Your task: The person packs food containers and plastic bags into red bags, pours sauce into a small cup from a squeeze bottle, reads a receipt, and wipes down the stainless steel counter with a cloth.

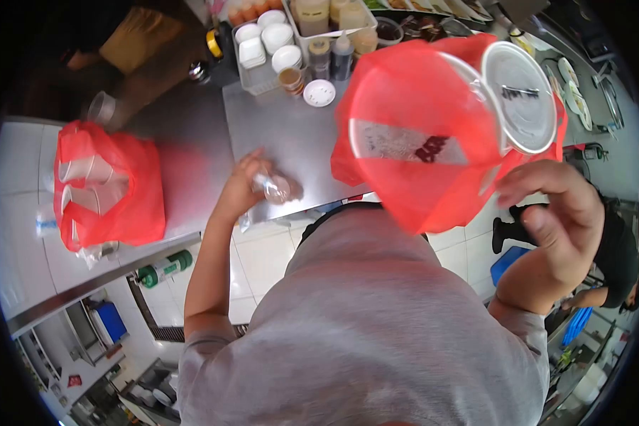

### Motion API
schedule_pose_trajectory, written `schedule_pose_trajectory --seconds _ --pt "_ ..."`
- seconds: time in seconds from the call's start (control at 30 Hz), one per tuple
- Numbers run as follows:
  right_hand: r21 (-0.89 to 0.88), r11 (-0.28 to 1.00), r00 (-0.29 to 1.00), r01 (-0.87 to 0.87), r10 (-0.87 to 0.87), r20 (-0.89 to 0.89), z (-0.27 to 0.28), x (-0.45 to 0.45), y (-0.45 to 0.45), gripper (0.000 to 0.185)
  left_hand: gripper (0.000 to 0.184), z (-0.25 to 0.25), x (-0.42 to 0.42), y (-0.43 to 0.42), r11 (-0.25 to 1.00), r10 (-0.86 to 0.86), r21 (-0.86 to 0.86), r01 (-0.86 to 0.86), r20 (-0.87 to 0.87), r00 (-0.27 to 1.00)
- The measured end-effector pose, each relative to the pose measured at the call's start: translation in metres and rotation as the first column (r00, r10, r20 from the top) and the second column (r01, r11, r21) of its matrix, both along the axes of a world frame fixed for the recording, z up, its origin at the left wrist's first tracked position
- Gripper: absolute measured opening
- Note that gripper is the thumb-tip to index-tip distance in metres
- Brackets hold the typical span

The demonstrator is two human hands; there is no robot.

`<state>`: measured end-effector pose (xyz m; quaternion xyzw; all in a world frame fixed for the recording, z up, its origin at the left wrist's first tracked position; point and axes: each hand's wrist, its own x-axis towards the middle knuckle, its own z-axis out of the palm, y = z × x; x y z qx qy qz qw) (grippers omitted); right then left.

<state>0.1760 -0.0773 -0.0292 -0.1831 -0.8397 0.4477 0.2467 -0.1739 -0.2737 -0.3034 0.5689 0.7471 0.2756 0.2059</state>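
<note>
My left hand (245,183) is closed over the steel counter on a small clear plastic packet (275,189); what is inside is blurred. My right hand (557,213) is raised at the right, thumb and curled fingers apart with nothing between them. Its fingertips come close to the edge of a red plastic bag (433,184); I cannot tell whether they touch. In that bag is a large round tub (387,138) with dark writing on its lid, seen partly through the red film. A second lidded tub (522,96), also marked, sticks out of the bag's right side.
Another red bag (138,184) with white containers stands on the counter's left. At the back are a basket (259,86) of white cups, squeeze bottles (341,57) and a small white dish (319,93). A person in dark clothes (618,248) bends at the far right.
</note>
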Motion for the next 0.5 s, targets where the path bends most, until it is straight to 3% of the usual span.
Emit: schedule_pose_trajectory --seconds 0.03,0.07,0.17,0.23,0.27,0.33,0.4,0.43,0.47,0.5 --pt "0.035 0.998 0.999 -0.048 0.047 0.027 0.003 -0.006 -0.005 0.022 0.038 -0.001 0.004 0.002 0.997 -0.071 0.03 0.07 0.032 0.997" --pt "0.156 0.987 0.993 0.035 -0.052 0.104 -0.001 -0.012 -0.012 0.019 0.038 -0.004 0.01 0.001 0.998 -0.053 0.04 0.051 0.069 0.996" --pt "0.197 0.973 0.899 0.12 -0.191 0.393 0.002 -0.002 -0.011 0.017 0.041 0.008 0.019 0.001 0.975 0.085 -0.219 -0.045 0.173 0.981" --pt "0.201 0.977 0.983 0.065 -0.098 0.158 0.007 0.02 -0.006 0.018 0.046 0.035 0.024 -0.003 0.976 0.147 -0.166 -0.139 0.036 0.988" --pt "0.206 0.978 0.998 0.037 -0.046 0.041 0.009 0.029 -0.006 0.019 0.047 0.063 0.025 -0.006 0.99 0.137 -0.029 -0.138 -0.008 0.99" --pt "0.298 0.941 0.959 -0.159 0.218 -0.178 0.014 0.031 0.004 0.03 0.048 0.142 0.029 -0.006 0.959 0.118 0.272 -0.076 -0.139 0.983" --pt "0.433 0.858 0.867 -0.275 0.416 -0.273 0.023 0.031 0.014 0.046 0.047 0.215 0.042 -0.009 0.851 0.131 0.518 -0.083 -0.056 0.99" --pt "0.497 0.85 0.854 -0.172 0.381 -0.355 0.024 0.019 0.006 0.057 0.046 0.241 0.062 -0.003 0.693 0.0 0.714 -0.098 0.135 0.991" --pt "0.546 0.836 0.832 -0.055 0.34 -0.437 0.024 0.008 -0.002 0.069 0.044 0.258 0.077 0.006 0.605 -0.113 0.793 -0.065 0.167 0.98" --pt "0.687 0.722 0.812 -0.079 0.446 -0.375 0.031 0.002 0.009 0.079 0.042 0.27 0.093 0.022 0.569 -0.213 0.822 0.004 0.143 0.967"
